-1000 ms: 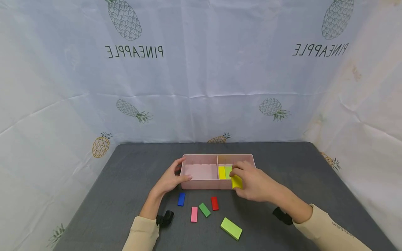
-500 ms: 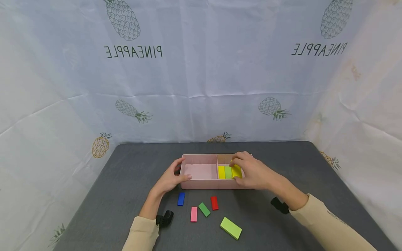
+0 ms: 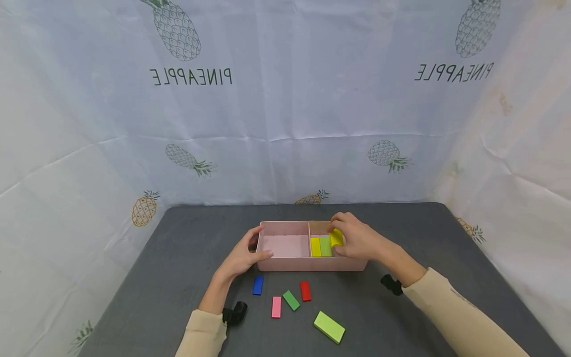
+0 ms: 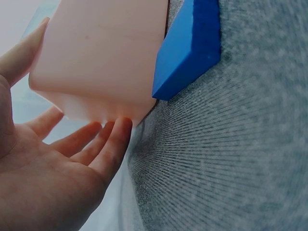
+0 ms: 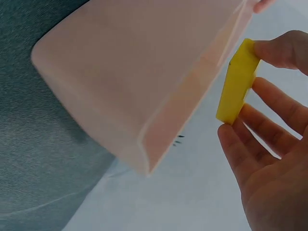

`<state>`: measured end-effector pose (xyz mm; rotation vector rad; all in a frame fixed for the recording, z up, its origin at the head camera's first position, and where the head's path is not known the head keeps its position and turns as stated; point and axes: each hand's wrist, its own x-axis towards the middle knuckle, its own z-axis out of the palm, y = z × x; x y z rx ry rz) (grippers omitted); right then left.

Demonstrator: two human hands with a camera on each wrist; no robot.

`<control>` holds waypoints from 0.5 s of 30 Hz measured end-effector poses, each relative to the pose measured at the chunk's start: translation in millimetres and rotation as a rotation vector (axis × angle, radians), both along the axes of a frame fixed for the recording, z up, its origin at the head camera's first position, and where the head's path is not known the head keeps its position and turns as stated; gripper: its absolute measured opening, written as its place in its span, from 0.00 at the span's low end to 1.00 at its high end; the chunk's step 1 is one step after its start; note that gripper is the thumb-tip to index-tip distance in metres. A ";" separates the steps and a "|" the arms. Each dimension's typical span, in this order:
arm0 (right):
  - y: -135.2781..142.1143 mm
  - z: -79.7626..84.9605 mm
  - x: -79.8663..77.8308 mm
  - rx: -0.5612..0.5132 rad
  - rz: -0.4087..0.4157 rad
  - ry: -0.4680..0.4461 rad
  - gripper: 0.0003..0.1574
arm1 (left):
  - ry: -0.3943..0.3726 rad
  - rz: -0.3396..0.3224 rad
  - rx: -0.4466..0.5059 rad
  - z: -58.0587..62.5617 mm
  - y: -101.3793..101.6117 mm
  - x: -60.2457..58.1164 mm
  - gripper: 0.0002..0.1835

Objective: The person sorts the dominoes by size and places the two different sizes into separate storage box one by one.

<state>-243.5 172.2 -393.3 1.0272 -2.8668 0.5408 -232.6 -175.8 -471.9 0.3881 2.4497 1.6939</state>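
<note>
A pink two-part box (image 3: 285,264) stands on the dark table. My left hand (image 3: 241,253) holds its left end, thumb at the front and fingers against the end wall. Over the right compartment, my right hand (image 3: 359,239) pinches a yellow block (image 5: 237,82) between thumb and fingertips; in the right wrist view the block is above the box rim. Inside that compartment lie another yellow block (image 3: 315,247) and a light green block (image 3: 326,246), side by side by the divider. The right hand hides part of the compartment's right side.
In front of the box lie a blue block (image 3: 257,285), a pink block (image 3: 276,307), a green block (image 3: 291,300), a red block (image 3: 305,291) and a larger light green block (image 3: 329,327). A pineapple-print cloth (image 3: 285,109) hangs behind the table (image 3: 200,223).
My right hand has carried the yellow block from the box's front wall over the right compartment, then slightly farther back. The left hand has stayed on the box's left end.
</note>
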 end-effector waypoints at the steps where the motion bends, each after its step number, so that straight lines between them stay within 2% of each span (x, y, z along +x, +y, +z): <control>1: 0.2 -1.7 -2.0 0.005 -0.006 -0.012 0.21 | -0.006 0.002 0.002 -0.1 0.0 0.1 0.47; 9: -1.0 -12.8 -16.9 0.069 -0.049 -0.120 0.24 | -0.012 0.006 0.008 0.5 -0.5 0.0 0.47; 15: -2.4 -20.7 -22.6 0.108 -0.061 -0.150 0.25 | -0.020 0.015 -0.005 0.3 0.1 0.1 0.48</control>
